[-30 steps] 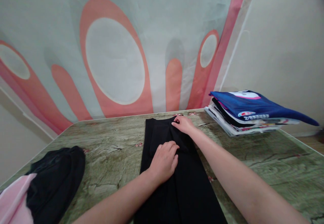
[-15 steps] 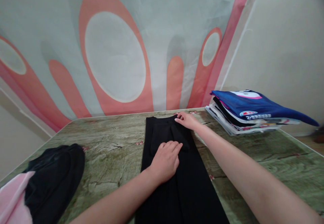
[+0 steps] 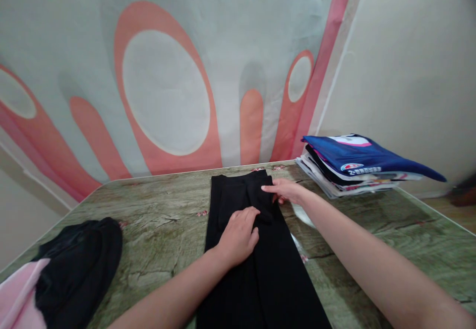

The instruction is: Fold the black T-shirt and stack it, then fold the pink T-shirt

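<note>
A long black garment (image 3: 282, 279) lies flat on the table, running from the near edge towards the wall, with a bunched, folded layer near its far end. My left hand (image 3: 238, 234) rests palm down on the garment, its fingers extended and close together over the lower edge of the folded layer. At the right side of the far end, my right hand (image 3: 284, 191) pinches the black cloth between thumb and fingers.
Folded clothes are stacked at the back right, a blue shirt (image 3: 364, 155) on top. Black cloth (image 3: 80, 264) and pink cloth (image 3: 22, 294) lie at the left of the wood-patterned table (image 3: 156, 234). A patterned sheet (image 3: 167, 91) hangs behind.
My right hand has moved slightly nearer from the far edge and lifted a corner of the black cloth. My left hand stays on the garment. The view has shifted a little.
</note>
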Available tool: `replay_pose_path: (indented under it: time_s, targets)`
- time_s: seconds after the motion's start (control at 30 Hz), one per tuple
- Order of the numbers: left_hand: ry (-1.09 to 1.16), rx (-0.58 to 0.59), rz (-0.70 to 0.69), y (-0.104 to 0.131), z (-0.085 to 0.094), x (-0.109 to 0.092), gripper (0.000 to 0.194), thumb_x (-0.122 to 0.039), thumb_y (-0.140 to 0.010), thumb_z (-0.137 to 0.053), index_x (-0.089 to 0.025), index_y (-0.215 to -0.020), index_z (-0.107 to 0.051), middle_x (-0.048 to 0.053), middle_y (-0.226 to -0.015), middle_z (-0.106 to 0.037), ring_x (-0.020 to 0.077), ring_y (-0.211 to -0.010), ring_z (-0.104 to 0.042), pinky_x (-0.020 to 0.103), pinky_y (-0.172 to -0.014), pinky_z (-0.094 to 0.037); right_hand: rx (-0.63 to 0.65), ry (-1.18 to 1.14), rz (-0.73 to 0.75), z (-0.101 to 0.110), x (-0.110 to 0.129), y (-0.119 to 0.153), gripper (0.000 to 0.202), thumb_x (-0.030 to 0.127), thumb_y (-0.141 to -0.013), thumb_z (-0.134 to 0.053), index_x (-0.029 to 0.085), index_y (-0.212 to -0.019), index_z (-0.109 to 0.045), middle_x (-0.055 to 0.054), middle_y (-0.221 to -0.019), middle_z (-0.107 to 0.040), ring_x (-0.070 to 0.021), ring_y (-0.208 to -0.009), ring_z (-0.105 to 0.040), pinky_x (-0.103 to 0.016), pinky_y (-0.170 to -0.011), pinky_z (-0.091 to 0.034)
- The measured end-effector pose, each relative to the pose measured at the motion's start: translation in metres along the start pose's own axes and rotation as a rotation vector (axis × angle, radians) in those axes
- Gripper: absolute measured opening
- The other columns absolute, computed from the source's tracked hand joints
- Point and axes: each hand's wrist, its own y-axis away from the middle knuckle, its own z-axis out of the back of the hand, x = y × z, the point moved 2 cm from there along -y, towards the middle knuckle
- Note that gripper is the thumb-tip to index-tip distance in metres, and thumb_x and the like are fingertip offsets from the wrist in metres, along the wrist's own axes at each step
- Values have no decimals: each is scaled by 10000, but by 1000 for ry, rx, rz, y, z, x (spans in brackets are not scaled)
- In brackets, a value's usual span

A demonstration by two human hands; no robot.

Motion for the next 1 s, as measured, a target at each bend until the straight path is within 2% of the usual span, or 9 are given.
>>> replay_pose_path:
  time_s: [0.1,0.27,0.37,0.43,0.57,0.7,0.8,0.9,1.0]
  targets:
    - [6,-1,7,0,1,-1,367,-149,-849,-468,-202,-1211,-460,85,-1235,-549,226,-1181,-495,413,-1014,-377,49,106,-23,-12,1,19,298,429,-707,-723,170,-736,-578,-25,-609,-648,-129,-473,-593,-148,-307,-264]
    - [-34,1,-16,0,1,-4,334,-157,-866,-463,-191,-1197,-478,93,-1239,-541,227,-1195,-479,411,-1023,-368,-258,199,57,-31,5,33,161,266,-738,-640,189,-700,-504,24,-527,-583,-101,-381,-526,-160,-316,-345]
    - [-74,13,-30,0,1,-6,340,-161,-873,-457,-199,-1210,-493,90,-1242,-543,232,-1204,-474,420,-1028,-364,-240,121,1,-35,1,33,115,234,-746,-616,194,-758,-509,29,-511,-581,-92,-364,-506,-165,-338,-378]
    - [-94,20,-40,0,2,-6,370,-161,-874,-459,-200,-1240,-489,89,-1253,-539,231,-1209,-470,418,-1033,-360,-200,72,-45,-32,-2,30,116,248,-754,-623,192,-772,-523,24,-501,-581,-96,-378,-514,-173,-358,-403]
    - [-122,23,-58,-2,2,-6,374,-154,-879,-447,-209,-1244,-509,81,-1259,-539,219,-1218,-467,399,-1031,-362,-315,20,-20,-21,1,14,142,319,-800,-599,180,-804,-570,0,-585,-621,-120,-454,-561,-204,-400,-445]
    - [-137,18,-65,-1,-1,-9,369,-153,-892,-427,-213,-1246,-510,81,-1281,-536,218,-1247,-448,403,-1046,-345,-384,73,48,-18,5,-8,104,243,-779,-606,167,-849,-618,-9,-700,-668,-125,-570,-609,-185,-467,-444]
    - [-99,15,-72,4,1,-10,364,-170,-893,-446,-223,-1247,-511,75,-1287,-538,219,-1222,-472,406,-1045,-350,-454,177,73,-14,3,-21,154,208,-732,-624,164,-879,-633,4,-688,-659,-132,-606,-609,-183,-497,-420]
    - [-7,-53,-43,0,16,2,325,-186,-894,-457,-251,-1201,-541,53,-1274,-547,201,-1198,-492,362,-1010,-391,-526,319,63,-5,0,-31,285,225,-715,-629,166,-994,-618,-1,-722,-660,-150,-637,-604,-214,-538,-415]
    - [43,-178,79,-23,39,39,272,-179,-911,-400,-229,-1097,-592,48,-1138,-615,180,-1106,-550,319,-961,-428,-519,472,102,3,5,-44,255,220,-690,-663,183,-941,-637,-10,-797,-676,-159,-724,-608,-231,-628,-416]
